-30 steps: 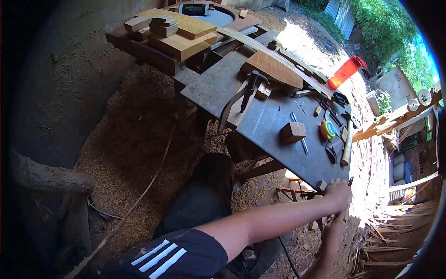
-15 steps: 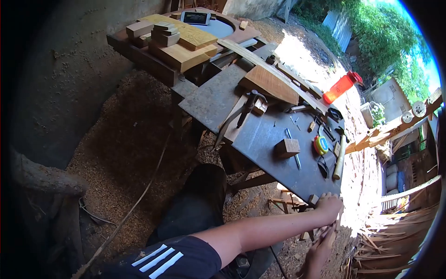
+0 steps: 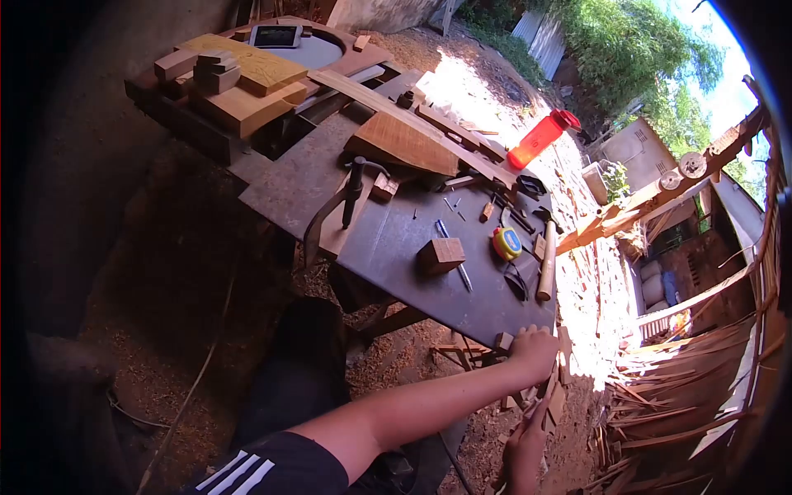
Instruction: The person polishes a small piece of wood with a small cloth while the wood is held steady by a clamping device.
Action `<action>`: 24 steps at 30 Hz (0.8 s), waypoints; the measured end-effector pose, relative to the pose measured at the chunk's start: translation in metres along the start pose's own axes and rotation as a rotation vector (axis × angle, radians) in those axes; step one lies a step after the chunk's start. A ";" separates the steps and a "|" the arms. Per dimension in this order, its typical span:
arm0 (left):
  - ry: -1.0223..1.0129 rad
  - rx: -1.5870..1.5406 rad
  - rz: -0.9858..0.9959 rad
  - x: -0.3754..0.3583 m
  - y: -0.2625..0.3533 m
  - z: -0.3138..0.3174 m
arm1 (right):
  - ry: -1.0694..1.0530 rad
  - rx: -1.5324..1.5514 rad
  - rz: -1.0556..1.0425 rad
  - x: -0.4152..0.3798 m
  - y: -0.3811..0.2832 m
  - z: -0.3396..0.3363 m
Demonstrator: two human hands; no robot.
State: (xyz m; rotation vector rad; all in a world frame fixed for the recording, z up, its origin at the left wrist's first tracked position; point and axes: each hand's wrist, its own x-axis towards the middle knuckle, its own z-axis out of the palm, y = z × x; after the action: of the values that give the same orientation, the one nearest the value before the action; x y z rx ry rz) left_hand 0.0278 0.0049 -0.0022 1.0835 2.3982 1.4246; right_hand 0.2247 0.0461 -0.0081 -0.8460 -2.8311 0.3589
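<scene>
At the near right corner of the worktable, my left hand (image 3: pixel 535 350) is closed over a piece of wood (image 3: pixel 564 353), whose pale end shows beyond the knuckles. A small wooden block (image 3: pixel 504 341) sits beside its fingers at the table edge. Lower down, below the table's level, my right hand (image 3: pixel 525 450) is wrapped around a thin, long tool (image 3: pixel 544 402) that points up toward the left hand. The kind of tool cannot be made out. Nearest on the tabletop are a hammer (image 3: pixel 547 268), a yellow tape measure (image 3: pixel 507 243), a wooden cube (image 3: pixel 440 256) and a pen (image 3: pixel 459 266).
A clamp (image 3: pixel 353 194) grips the table's near edge beside a thick wood slab (image 3: pixel 402 143). Farther back lie stacked boards (image 3: pixel 256 66) and a phone (image 3: pixel 275 36). A red bottle (image 3: pixel 540 142) stands at the far edge. Wood shavings cover the ground.
The view has shifted, so the table and its things appear farther left. My left hand stays at the table corner; more of the wood and of the tool by my right hand shows now.
</scene>
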 end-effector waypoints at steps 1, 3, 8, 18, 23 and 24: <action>-0.013 0.003 0.003 0.000 0.000 -0.002 | -0.017 -0.034 0.014 -0.003 -0.013 -0.008; -0.041 0.064 -0.005 0.001 0.000 -0.002 | -0.024 -0.115 -0.035 0.023 -0.008 -0.009; -0.032 0.058 0.047 -0.005 -0.002 -0.002 | -0.038 -0.049 0.017 0.065 -0.019 -0.007; 0.029 0.060 0.038 0.000 -0.006 0.004 | -0.060 -0.083 -0.036 0.064 -0.014 -0.011; -0.024 0.110 0.046 0.003 -0.007 0.001 | -0.079 -0.053 0.036 0.023 -0.027 -0.014; -0.041 0.096 0.050 0.002 -0.005 -0.002 | -0.057 -0.045 0.006 0.009 -0.024 -0.012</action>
State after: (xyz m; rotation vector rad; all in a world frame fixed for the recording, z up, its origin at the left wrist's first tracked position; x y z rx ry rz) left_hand 0.0226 0.0033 -0.0049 1.1913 2.4494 1.3005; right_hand 0.2075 0.0342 0.0102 -0.8669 -2.9001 0.3268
